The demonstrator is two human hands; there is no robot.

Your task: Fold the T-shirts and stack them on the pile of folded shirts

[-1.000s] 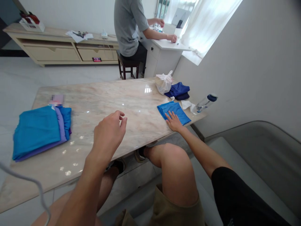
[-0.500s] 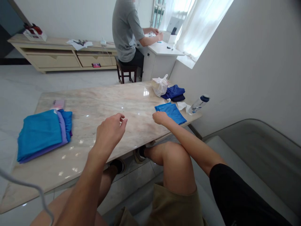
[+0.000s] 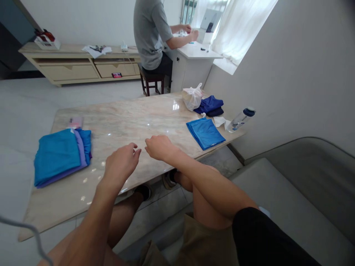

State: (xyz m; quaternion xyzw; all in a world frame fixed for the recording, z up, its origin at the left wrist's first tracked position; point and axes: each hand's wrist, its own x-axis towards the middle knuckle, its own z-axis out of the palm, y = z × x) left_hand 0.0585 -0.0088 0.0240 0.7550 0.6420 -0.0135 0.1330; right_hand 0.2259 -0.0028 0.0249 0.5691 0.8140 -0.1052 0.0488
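Note:
My left hand (image 3: 122,162) hovers above the near part of the marble table, thumb and fingers apart, with nothing in it. Facing it, my right hand (image 3: 159,146) is also over the table with its fingers curled in; nothing shows in it. A folded blue cloth (image 3: 205,133) lies flat at the right end of the table, apart from my right hand. At the left end is a stack of folded fabric, with a larger teal-blue cloth (image 3: 57,157) on top and a purple cloth (image 3: 81,149) showing along its edge.
The table (image 3: 124,116) also bears a white plastic bag (image 3: 192,98), dark blue fabric (image 3: 210,105), a crumpled tissue (image 3: 220,121) and a clear bottle (image 3: 240,120). Beyond it, another person (image 3: 149,37) sits at a white desk (image 3: 191,68). A grey cable (image 3: 29,227) crosses the lower left.
My right hand has moved left, away from the blue cloth, towards my left hand. My left hand has shifted slightly left and down. The view has turned a little.

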